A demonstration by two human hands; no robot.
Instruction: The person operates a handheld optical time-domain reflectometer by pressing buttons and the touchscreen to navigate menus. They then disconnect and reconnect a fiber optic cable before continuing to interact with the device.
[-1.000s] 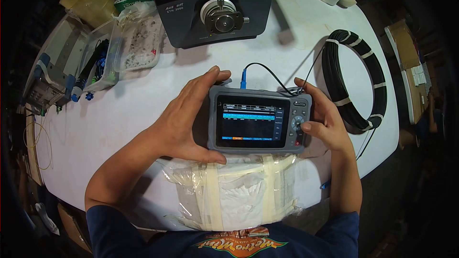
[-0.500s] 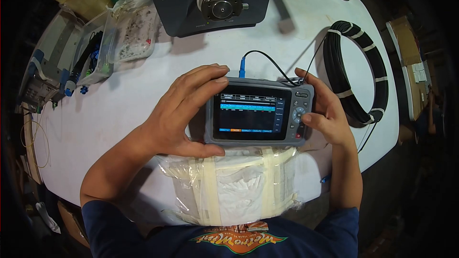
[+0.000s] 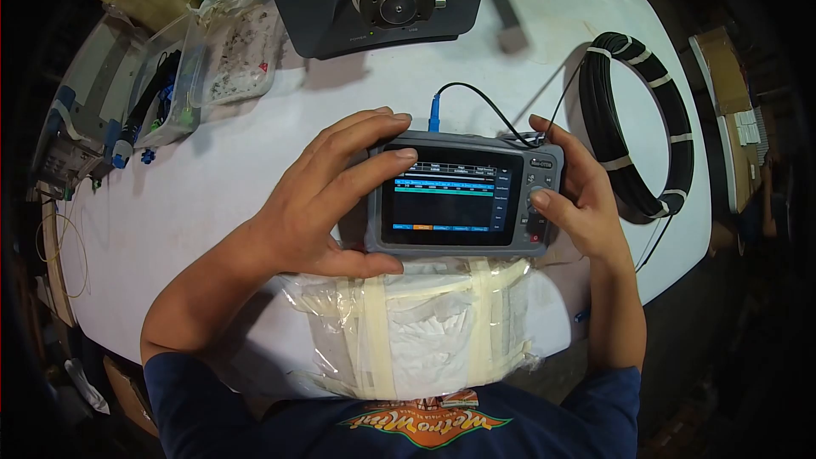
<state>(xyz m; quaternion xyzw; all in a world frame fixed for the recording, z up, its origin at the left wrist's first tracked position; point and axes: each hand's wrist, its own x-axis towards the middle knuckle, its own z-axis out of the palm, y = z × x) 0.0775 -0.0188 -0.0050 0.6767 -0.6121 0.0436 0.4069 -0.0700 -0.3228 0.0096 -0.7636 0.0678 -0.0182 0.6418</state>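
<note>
A grey handheld Mini-OTDR tester is held between my two hands, its lit screen showing a table of results. My left hand clasps the left side, with one fingertip over the screen's upper left corner and the thumb along the bottom edge. On the other side my right hand wraps the tester's edge, its thumb on the round keypad. A blue connector stands in the top edge, and a black cable curves from it to the tester's upper right corner. Beneath the tester's lower edge lies a plastic-wrapped, taped white pad.
A coil of black cable lies at the right. A dark ETN 3000 instrument stands at the back. Plastic tubs and a grey device line the left side of the white table.
The highlighted line on the screen has changed from cyan to green and sits slightly differently. My right thumb has shifted a little up the keypad. The tester has moved slightly right in view.
</note>
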